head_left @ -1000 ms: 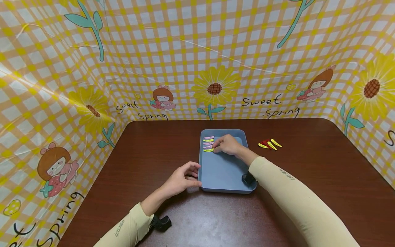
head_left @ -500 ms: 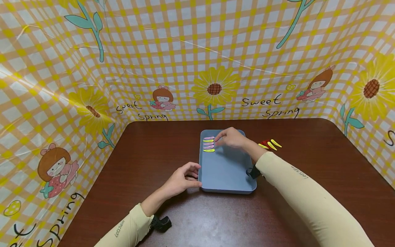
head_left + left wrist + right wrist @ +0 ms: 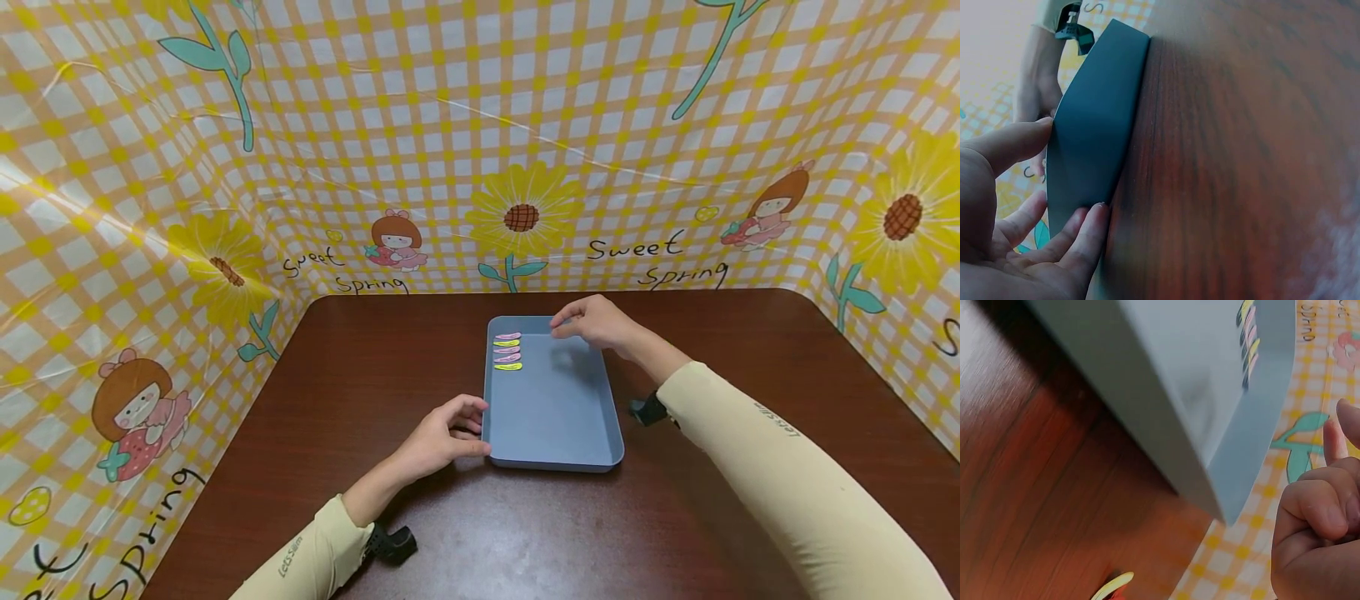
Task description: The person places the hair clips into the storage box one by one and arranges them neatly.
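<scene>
A blue-grey tray [image 3: 552,417] lies on the table. Along its left side, several snap hair clips form a column: pink ones such as the farthest pink clip [image 3: 507,337], and yellow ones such as the nearest yellow clip [image 3: 507,367]. My left hand [image 3: 441,435] touches the tray's left wall with its thumb and fingertips. In the left wrist view the thumb [image 3: 1019,140] meets the rim. Above the tray's far right part hovers my right hand [image 3: 600,322], holding nothing; its lower fingers [image 3: 1316,506] are loosely bent, with forefinger and thumb apart.
Right of the tray, a yellow clip [image 3: 1113,585] with a bit of red beside it lies on the dark wooden table [image 3: 360,358]; the right forearm covers this spot in the head view. A checked cloth [image 3: 450,150] rises behind and at both sides.
My right hand has left the nearest yellow clip in the column and moved right and away toward the tray's far right corner. The left hand and tray have stayed put.
</scene>
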Motion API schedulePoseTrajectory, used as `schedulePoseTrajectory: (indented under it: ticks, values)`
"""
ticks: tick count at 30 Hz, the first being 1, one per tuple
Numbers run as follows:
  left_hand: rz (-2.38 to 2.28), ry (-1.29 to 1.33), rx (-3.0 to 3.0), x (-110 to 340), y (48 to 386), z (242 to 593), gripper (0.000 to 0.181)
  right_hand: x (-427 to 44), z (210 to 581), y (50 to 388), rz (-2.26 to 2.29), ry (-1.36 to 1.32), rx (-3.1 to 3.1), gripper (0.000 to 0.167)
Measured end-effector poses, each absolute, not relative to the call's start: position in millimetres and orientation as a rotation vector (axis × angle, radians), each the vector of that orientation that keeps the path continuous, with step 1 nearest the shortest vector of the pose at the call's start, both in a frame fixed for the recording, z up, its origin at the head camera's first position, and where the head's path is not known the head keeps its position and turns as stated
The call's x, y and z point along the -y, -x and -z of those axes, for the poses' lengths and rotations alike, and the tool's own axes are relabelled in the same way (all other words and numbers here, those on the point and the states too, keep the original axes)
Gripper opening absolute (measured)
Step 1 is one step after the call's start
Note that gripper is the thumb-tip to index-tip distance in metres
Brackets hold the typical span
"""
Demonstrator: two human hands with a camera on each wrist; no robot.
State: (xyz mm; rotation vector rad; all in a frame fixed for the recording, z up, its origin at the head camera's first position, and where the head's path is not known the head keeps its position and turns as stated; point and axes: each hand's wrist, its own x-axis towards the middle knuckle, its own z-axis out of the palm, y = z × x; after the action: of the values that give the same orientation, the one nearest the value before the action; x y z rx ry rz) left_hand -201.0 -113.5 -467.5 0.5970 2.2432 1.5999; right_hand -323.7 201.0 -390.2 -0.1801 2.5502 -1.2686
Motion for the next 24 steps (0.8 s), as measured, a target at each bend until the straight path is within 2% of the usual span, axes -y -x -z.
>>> schedulePoseTrajectory:
  ticks: [15, 24]
  values:
    - [-1.624, -0.599, -2.222, 113.9, 201.6, 469.1, 0.058, -256.8, 386.1, 327.3, 1.344, 0.125, -2.493, 0.044]
    - [-1.627, -0.594, -2.222, 113.8, 201.4, 468.8, 0.057, -286.2, 391.8, 330.3, 1.359, 0.074, -2.503, 0.043]
